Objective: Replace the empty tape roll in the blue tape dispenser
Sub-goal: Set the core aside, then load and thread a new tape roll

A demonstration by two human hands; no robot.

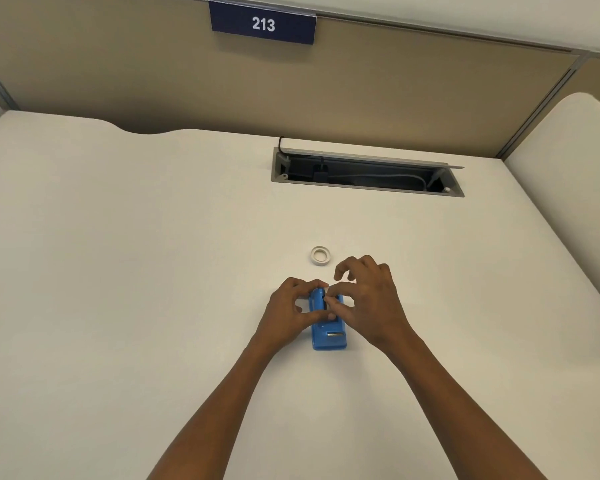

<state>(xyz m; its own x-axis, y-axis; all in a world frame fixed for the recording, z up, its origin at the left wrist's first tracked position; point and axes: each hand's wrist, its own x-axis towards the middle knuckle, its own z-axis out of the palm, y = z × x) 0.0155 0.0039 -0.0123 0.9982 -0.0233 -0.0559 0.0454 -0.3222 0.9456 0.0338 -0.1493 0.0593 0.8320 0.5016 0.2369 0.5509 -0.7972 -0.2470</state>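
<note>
The blue tape dispenser (328, 332) stands on the white desk, its metal cutter facing me. My left hand (290, 311) grips its left side with thumb and fingers. My right hand (368, 303) reaches in from the right, its thumb and forefinger pinched at the roll slot on top; what they pinch is hidden. A white tape roll (320, 255) lies flat on the desk just beyond my hands, touching neither.
An open cable tray (366, 176) with cords is recessed in the desk farther back. A beige partition with a "213" sign (263, 24) stands behind. A second desk surface (575, 188) adjoins on the right.
</note>
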